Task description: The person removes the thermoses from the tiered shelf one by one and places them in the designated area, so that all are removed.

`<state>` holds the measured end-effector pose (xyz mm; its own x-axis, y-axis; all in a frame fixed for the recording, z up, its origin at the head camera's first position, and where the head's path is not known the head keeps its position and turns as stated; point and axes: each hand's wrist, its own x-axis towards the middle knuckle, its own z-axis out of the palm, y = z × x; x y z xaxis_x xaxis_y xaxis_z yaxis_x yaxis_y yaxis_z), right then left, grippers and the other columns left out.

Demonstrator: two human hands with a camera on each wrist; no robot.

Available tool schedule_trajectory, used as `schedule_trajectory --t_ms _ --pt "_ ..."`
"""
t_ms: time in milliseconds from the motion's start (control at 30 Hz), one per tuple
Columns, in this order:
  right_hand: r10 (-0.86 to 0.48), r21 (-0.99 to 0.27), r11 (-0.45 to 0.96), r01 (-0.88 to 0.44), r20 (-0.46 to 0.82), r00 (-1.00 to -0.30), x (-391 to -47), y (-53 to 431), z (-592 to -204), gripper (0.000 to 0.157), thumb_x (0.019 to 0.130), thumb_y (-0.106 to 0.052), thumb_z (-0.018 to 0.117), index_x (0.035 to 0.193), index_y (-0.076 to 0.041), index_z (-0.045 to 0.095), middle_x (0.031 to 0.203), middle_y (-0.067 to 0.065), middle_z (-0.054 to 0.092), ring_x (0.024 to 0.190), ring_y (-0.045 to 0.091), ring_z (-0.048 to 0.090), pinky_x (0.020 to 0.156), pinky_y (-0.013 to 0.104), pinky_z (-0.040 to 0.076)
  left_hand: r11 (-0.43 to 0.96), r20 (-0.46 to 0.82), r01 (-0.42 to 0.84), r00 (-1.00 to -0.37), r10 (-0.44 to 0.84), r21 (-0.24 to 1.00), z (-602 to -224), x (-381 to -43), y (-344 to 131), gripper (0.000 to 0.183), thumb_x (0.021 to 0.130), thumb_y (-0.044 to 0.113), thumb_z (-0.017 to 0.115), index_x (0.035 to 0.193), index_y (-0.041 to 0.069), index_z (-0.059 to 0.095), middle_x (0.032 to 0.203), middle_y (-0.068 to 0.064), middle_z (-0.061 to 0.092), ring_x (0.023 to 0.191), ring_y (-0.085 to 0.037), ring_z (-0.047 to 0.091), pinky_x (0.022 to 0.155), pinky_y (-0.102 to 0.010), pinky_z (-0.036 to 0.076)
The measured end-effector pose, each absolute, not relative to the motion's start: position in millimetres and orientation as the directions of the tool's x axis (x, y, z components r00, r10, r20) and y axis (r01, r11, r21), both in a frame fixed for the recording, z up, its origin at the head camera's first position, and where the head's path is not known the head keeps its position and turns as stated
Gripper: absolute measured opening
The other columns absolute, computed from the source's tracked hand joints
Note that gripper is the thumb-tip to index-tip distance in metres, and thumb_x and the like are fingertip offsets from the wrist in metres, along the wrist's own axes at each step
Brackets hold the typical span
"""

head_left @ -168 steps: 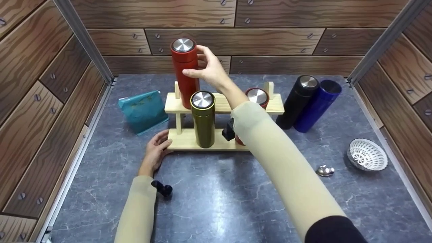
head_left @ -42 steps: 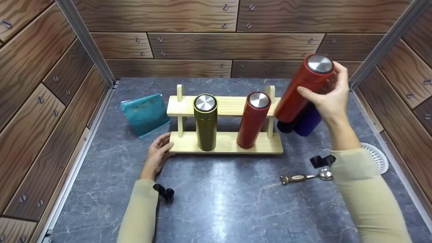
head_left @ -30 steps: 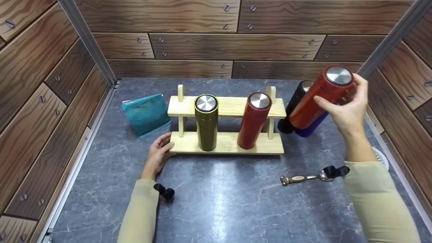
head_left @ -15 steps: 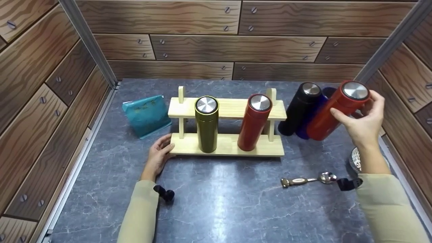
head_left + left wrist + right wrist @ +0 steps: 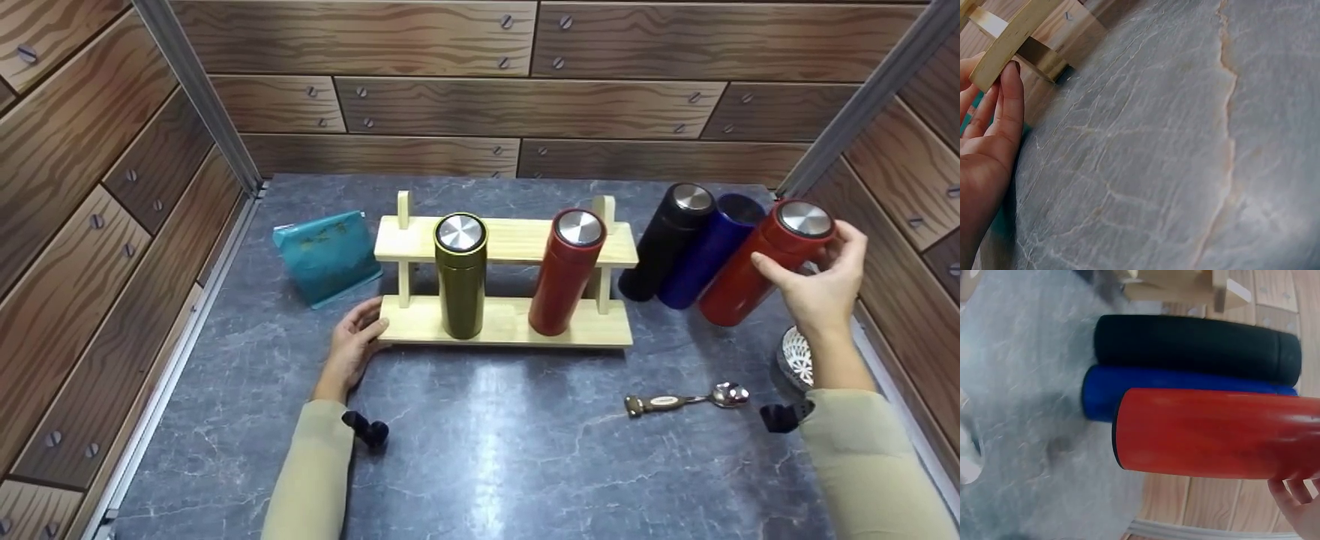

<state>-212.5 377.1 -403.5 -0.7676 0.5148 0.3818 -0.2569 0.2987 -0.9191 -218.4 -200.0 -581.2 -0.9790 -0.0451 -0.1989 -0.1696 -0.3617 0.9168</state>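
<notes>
My right hand (image 5: 825, 296) grips a red thermos (image 5: 757, 262) with a steel lid, on the right side of the table next to a blue thermos (image 5: 705, 259) and a black thermos (image 5: 667, 244). In the right wrist view the red thermos (image 5: 1207, 433) overlaps part of the blue one; whether its base touches the table I cannot tell. My left hand (image 5: 352, 349) holds the left end of the two-tier wooden rack (image 5: 506, 319), thumb on the lower shelf. An olive-green thermos (image 5: 462, 292) and another red thermos (image 5: 562, 281) stand on that lower shelf.
A teal pouch (image 5: 328, 257) sits left of the rack. A spoon (image 5: 682, 400) with a brown handle lies at the front right. Partly behind my right wrist is a white openwork bowl (image 5: 796, 360). Wood-patterned walls enclose the table's back and sides.
My right hand has carried the red thermos from the rack's upper shelf rightward and lowered it beside the blue one. My left hand has stayed at the rack's end.
</notes>
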Motion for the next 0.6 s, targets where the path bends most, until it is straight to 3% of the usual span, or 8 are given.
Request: schedule_trajectory --t_ms 367,600 --pt "0.616 -0.945 0.319 -0.069 0.262 -0.743 -233 402 -428 0.084 0.061 -0.005 0.085 0.129 -0.020 0.039 0.119 -0.004 0.047 0.098 0.009 0.047 0.082 0.022 0.038 -0.363 -0.205 -0.174 -0.978 -0.047 0.915 -583 -218 -200 0.048 0.084 0.006 0.069 0.129 0.008 0.051 0.126 -0.012 0.051 0.104 -0.023 0.056 0.073 -0.031 0.052" --pt "0.638 -0.969 0.242 -0.059 0.205 -0.742 -244 407 -438 0.084 0.061 -0.004 0.086 0.128 -0.021 0.038 0.120 -0.003 0.046 0.100 0.010 0.046 0.086 0.024 0.037 -0.368 -0.189 -0.160 -0.981 -0.045 0.916 -582 -218 -201 0.053 0.083 0.007 0.070 0.132 0.006 0.049 0.128 -0.014 0.049 0.103 -0.023 0.056 0.073 -0.032 0.053"
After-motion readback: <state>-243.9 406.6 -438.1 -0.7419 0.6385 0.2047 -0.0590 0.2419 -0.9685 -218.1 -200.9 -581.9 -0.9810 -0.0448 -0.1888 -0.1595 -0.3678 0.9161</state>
